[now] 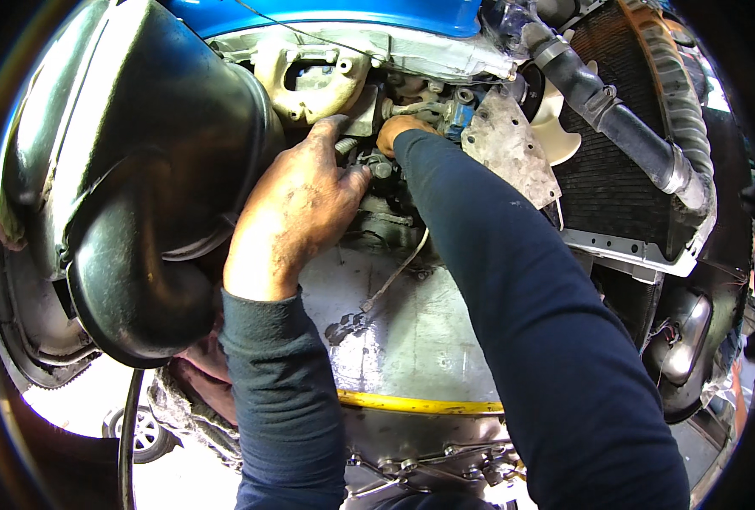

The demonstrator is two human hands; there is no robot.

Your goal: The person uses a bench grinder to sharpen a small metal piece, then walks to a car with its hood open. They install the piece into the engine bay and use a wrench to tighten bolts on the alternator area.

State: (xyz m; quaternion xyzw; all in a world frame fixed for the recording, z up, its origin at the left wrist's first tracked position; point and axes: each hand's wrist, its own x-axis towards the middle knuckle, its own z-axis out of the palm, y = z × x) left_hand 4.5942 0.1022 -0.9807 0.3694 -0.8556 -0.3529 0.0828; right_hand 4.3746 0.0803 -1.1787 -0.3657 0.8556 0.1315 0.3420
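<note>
Amid fittings (381,169) — left hand (291,202), right hand (399,132).

Canister (182,110) left, radiator (602,187) right, hose (632,132) across it; plate (509,144) left of fan (556,127); engine fitting (381,170) between left hand (296,195) and right hand (403,134), manifold (279,72) beyond; panel (428,331) nearer, strip (420,403) along its near edge; wheel (146,432) lower left

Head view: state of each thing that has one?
Left hand, thumb and finger apart, grip unclear
Right hand, fingertips hidden, grip unclear
Black hose, clamps fitted
Metal plate, tilted, stained
Fan, partly covered, motion unclear
Pale panel, stained
</note>
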